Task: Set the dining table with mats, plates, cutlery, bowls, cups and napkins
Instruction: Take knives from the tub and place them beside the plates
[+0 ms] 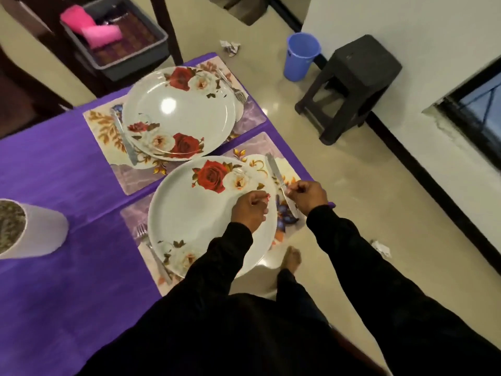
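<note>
Right hand (307, 196) pinching knife (280, 185) near handle, laying it on mat (260, 150) beside near plate (195, 213). Left hand (248, 211) hovering over plate's rim, fingers curled, seemingly gripping nothing. Knife likely stiff, light, slick; gripping at handle safest. Plate likely fragile; lifting by rim.

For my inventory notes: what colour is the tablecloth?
Purple; the plain purple tablecloth shows best in the head view.

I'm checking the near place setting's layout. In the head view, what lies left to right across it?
Fork → near plate → left hand → knife → right hand, pinching the knife.
</note>
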